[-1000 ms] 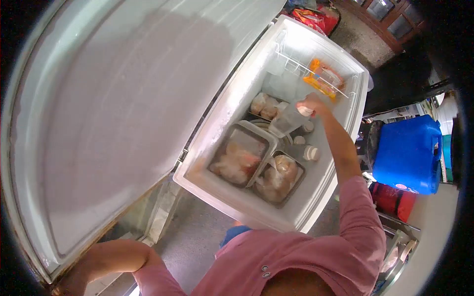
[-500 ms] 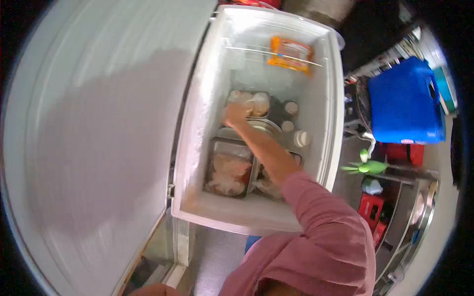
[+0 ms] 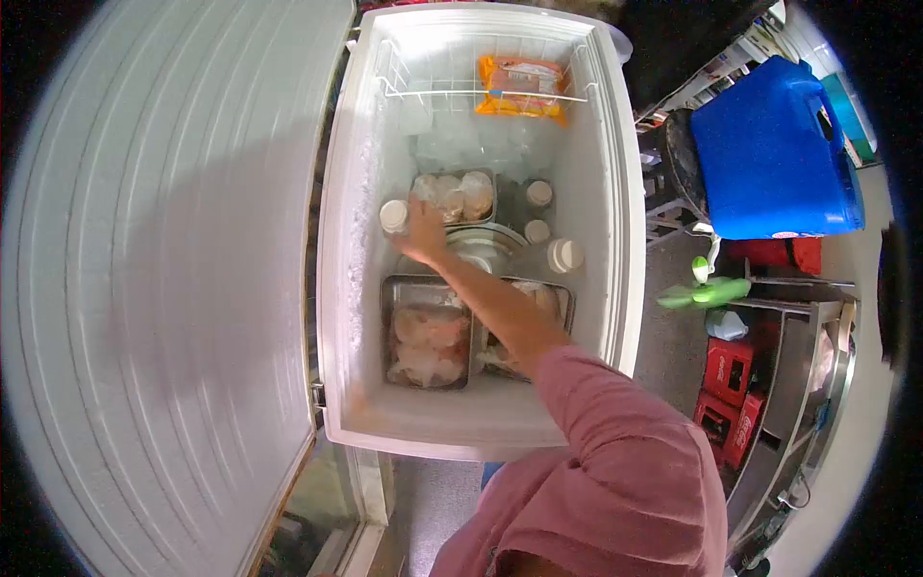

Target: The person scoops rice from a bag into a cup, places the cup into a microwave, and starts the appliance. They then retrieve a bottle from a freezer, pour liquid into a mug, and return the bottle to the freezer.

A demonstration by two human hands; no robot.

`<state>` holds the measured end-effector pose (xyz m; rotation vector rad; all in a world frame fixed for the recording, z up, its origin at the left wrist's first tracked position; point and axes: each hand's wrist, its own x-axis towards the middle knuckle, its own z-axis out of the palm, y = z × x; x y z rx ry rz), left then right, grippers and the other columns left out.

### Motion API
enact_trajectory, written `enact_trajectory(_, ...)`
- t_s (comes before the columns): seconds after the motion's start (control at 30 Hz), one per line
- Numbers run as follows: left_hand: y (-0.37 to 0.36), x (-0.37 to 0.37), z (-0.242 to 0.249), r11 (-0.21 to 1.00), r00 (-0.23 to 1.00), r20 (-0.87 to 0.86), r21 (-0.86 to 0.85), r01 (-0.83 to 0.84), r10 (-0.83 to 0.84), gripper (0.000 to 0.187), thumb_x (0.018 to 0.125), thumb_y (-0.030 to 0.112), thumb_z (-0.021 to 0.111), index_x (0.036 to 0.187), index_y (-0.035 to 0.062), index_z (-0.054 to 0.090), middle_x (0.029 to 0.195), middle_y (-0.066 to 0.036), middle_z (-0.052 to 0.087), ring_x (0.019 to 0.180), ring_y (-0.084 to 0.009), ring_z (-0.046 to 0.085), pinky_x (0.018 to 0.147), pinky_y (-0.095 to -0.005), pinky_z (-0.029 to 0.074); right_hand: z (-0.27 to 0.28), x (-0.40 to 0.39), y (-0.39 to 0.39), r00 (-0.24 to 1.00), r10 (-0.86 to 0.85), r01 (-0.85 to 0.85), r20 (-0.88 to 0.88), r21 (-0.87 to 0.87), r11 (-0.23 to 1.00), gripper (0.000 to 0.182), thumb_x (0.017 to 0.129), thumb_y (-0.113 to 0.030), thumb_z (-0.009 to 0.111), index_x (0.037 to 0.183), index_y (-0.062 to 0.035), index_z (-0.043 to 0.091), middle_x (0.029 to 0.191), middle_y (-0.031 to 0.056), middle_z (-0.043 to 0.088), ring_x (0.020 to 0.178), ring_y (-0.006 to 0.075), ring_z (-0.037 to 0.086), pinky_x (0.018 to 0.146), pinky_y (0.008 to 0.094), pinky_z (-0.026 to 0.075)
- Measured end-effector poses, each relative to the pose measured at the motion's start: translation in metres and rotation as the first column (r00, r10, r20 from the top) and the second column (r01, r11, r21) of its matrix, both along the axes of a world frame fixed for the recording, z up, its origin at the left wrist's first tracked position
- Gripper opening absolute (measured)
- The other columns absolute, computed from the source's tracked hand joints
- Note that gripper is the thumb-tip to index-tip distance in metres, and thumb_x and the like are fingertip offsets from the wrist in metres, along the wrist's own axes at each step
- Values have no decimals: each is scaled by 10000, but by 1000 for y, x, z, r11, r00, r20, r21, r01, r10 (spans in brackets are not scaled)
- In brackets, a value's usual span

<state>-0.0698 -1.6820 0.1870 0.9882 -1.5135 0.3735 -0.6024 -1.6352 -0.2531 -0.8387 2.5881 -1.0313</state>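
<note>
My right hand [image 3: 421, 234] reaches deep into an open chest freezer [image 3: 630, 288], near its left wall. The fingers and thumb curve around the side of a bottle with a white cap [image 3: 393, 216]; the bottle's body is mostly hidden. Just beyond the hand is a metal tray [image 3: 494, 200] with several bagged portions of food [image 3: 449, 197]. A round metal lid or bowl [image 3: 481, 245] lies partly under my forearm. Closer to me, a metal tray [image 3: 387, 332] holds bagged meat [image 3: 428, 337]. My left hand is out of view.
More white-capped bottles [image 3: 565, 255] stand along the freezer's right side. An orange food packet [image 3: 519, 87] sits in the wire basket at the far end. The raised lid [image 3: 212, 240] fills the left. A blue jerrycan [image 3: 769, 154] and red crates [image 3: 728, 370] are outside, right.
The white-capped bottle beside my right hand has come into sight. The view has shifted, so the freezer sits further left. The skin at the lower left edge is gone from view.
</note>
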Motion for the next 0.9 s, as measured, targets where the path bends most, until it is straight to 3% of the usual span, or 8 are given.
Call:
enact_trajectory(0.07, 2, 7, 3, 1000, 1000, -1, -4, -8, 8, 647, 667, 273, 720, 1179, 26, 410, 1141, -219, 527, 1050, -350, 526, 870, -431, 433, -39, -8, 36, 965, -16, -21, -263, -138, 990, 792, 729, -333, 689, 1354, -25, 312, 1226, 229, 478, 1142, 426, 454, 925, 521, 414)
enact_trajectory(0.13, 3, 12, 3, 1000, 1000, -3, -4, -16, 16, 661, 663, 272, 725, 1187, 26, 405, 1146, -219, 524, 1055, -352, 524, 874, -432, 431, -52, -40, 93, 982, 104, -102, -160, 17, 995, 745, 740, -348, 673, 1323, -5, 362, 1225, 217, 500, 1135, 405, 472, 960, 496, 393)
enact_trajectory(0.17, 4, 14, 4, 1000, 1000, 3, -4, -20, 20, 668, 661, 271, 727, 1190, 26, 403, 1148, -220, 523, 1057, -353, 523, 876, -432, 430, -6, -61, 124, 966, 245, -257, 84, 437, 862, 644, 745, -378, 654, 1254, -18, 490, 1222, 190, 532, 1134, 360, 499, 990, 473, 369)
enact_trajectory(0.23, 7, 19, 6, 1000, 1000, 7, -8, -26, 26, 682, 657, 270, 732, 1198, 25, 398, 1153, -220, 520, 1061, -355, 520, 880, -433, 428, -25, -93, 174, 899, 408, -329, 160, 861, 388, 603, 676, -471, 697, 1146, -99, 634, 1188, 126, 592, 1144, 294, 524, 938, 446, 419)
enact_trajectory(0.4, 9, 23, 6, 999, 999, 2, -10, -50, 50, 717, 646, 268, 744, 1216, 24, 385, 1165, -222, 514, 1072, -359, 514, 889, -434, 423, -50, -111, 193, 892, 190, -438, 410, 889, 137, 687, 652, -541, 719, 1182, -115, 623, 1189, 96, 616, 1130, 296, 563, 935, 514, 437)
enact_trajectory(0.6, 6, 28, 6, 998, 998, 3, 2, -59, 59, 759, 633, 264, 758, 1238, 22, 370, 1180, -224, 506, 1085, -364, 506, 901, -437, 417, -24, -99, 195, 913, 288, -344, 289, 926, 159, 676, 651, -513, 742, 1198, -137, 615, 1153, 87, 636, 1044, 310, 612, 880, 547, 468)
enact_trajectory(0.77, 16, 41, 12, 997, 997, -2, -16, -78, 78, 794, 622, 262, 770, 1256, 21, 357, 1192, -226, 499, 1096, -369, 499, 910, -438, 412, -42, -105, 191, 937, 139, -345, 321, 914, 213, 632, 630, -483, 760, 1151, -142, 646, 1129, 79, 649, 1020, 319, 621, 873, 525, 475)
enact_trajectory(0.9, 28, 63, 20, 992, 994, -14, -63, -112, 111, 823, 613, 259, 780, 1270, 20, 347, 1201, -227, 494, 1104, -372, 494, 918, -440, 407, -78, -145, 203, 778, 249, -624, 577, 756, 196, 529, 640, -425, 760, 1086, -152, 684, 1114, 65, 656, 1026, 262, 612, 848, 447, 488)
